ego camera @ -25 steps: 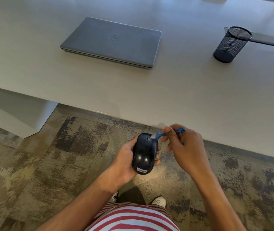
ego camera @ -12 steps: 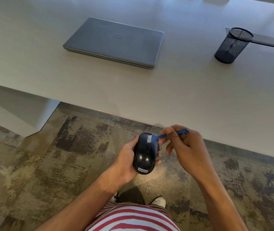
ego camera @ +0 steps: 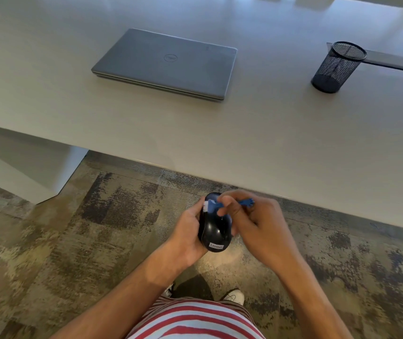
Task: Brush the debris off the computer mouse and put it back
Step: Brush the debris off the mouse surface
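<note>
**Mouse being brushed above carpet**

A glossy black computer mouse (ego camera: 215, 228) is being gripped in the left hand (ego camera: 187, 232) over the carpet, off the grey tabletop (ego camera: 269, 133). A small blue plastic brush (ego camera: 222, 204) is being pinched in the right hand (ego camera: 256, 226), its white bristles touching the mouse's front.

Glossy black plastic computer mouse (ego camera: 214, 228), white brand label at near end, top up, held off the surface over the carpet. Small blue plastic brush (ego camera: 220, 205) with white bristles lies across its far end, bristles at left edge.
</note>
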